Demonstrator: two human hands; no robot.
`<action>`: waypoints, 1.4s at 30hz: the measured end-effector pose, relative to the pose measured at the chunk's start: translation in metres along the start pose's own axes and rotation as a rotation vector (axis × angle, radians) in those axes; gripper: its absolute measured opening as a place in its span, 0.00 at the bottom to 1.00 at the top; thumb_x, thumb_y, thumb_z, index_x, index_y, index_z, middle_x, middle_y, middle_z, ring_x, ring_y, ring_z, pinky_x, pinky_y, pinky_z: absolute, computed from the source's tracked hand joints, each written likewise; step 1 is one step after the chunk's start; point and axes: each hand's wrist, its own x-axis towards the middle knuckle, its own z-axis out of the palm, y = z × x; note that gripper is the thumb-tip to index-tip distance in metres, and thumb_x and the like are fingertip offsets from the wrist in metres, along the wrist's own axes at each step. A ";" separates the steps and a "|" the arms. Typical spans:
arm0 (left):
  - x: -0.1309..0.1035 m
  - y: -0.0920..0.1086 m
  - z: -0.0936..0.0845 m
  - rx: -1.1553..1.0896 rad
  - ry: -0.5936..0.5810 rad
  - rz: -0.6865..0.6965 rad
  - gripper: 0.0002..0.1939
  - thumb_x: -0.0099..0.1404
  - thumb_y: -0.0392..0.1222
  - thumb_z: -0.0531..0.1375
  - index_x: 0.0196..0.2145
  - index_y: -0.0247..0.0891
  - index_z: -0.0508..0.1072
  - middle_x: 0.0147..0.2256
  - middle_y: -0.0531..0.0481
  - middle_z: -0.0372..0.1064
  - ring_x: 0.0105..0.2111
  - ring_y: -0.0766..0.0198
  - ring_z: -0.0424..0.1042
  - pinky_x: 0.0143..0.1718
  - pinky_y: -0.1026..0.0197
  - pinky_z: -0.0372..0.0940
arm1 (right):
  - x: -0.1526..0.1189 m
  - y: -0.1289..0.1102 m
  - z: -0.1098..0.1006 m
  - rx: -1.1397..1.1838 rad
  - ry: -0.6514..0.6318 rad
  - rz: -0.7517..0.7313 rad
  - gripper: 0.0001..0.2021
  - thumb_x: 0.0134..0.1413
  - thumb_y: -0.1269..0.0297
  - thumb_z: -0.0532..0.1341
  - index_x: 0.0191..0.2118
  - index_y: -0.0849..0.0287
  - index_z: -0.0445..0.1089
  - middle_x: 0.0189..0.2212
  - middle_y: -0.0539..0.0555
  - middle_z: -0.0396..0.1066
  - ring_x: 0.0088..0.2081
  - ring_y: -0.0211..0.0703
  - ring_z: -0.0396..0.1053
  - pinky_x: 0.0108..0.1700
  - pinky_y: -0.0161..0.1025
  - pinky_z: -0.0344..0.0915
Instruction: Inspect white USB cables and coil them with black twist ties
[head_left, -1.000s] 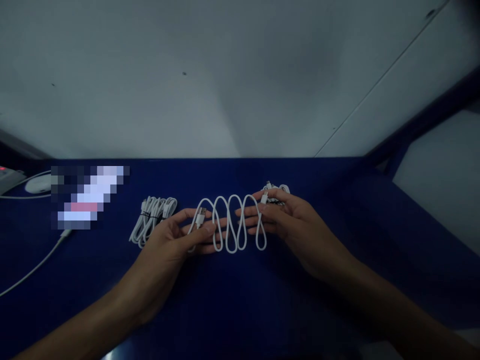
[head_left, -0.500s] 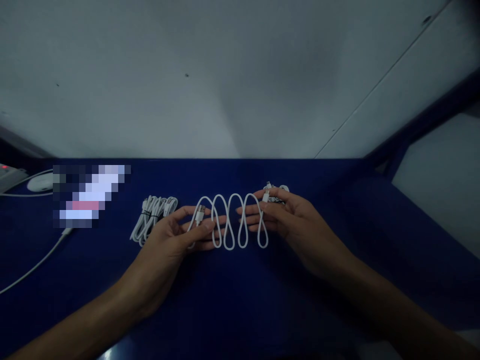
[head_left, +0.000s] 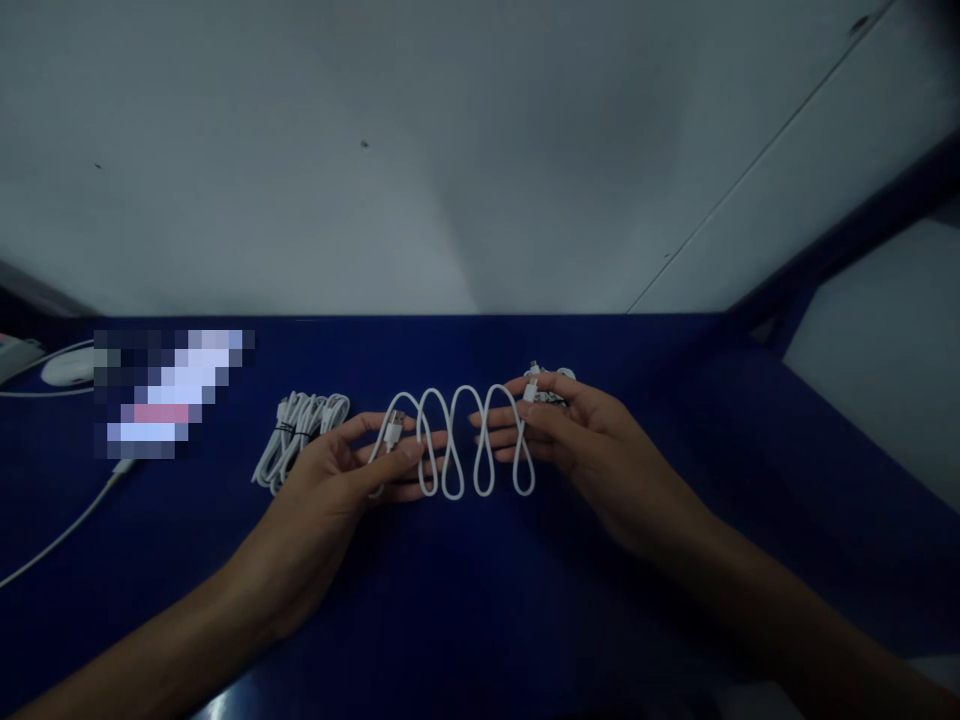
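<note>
A white USB cable (head_left: 453,480) spans the gap between my two hands, bent into several upright, wavy loops. My left hand (head_left: 360,465) grips its left end, thumb over the cable, with the metal-tipped USB plug (head_left: 394,432) showing above the thumb. At the other end, my right hand (head_left: 559,420) pinches the cable near its small white connector (head_left: 530,391). The fingers of both hands stretch behind the loops. Just left of my left hand lies a bundle of tied white cables (head_left: 289,440), partly covered by it. More coiled white cable (head_left: 559,378) shows behind my right hand.
A blurred-out bright device (head_left: 180,380) lies on the blue table (head_left: 465,620) at the left, with a white cord (head_left: 75,535) running from it. A rounded white object (head_left: 67,367) sits beside it. Behind the table rises a grey-white panel (head_left: 375,220).
The view has shifted slightly, so the table items appear a little further left. Both hands keep their hold on the looped cable, almost unmoved.
</note>
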 end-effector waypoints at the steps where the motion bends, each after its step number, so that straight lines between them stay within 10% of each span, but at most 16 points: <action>1: 0.000 0.000 0.000 0.001 -0.001 -0.002 0.16 0.68 0.49 0.77 0.50 0.43 0.84 0.54 0.44 0.85 0.51 0.55 0.84 0.49 0.63 0.81 | 0.000 0.000 0.000 0.001 0.002 -0.003 0.12 0.72 0.60 0.69 0.56 0.57 0.76 0.48 0.59 0.86 0.45 0.49 0.86 0.53 0.48 0.83; 42: -0.002 0.008 0.007 -0.195 -0.001 0.010 0.09 0.73 0.45 0.70 0.45 0.37 0.84 0.55 0.37 0.85 0.57 0.43 0.83 0.56 0.50 0.79 | 0.001 0.000 0.000 0.007 -0.019 0.009 0.14 0.72 0.58 0.69 0.57 0.57 0.78 0.51 0.60 0.85 0.50 0.52 0.85 0.59 0.52 0.80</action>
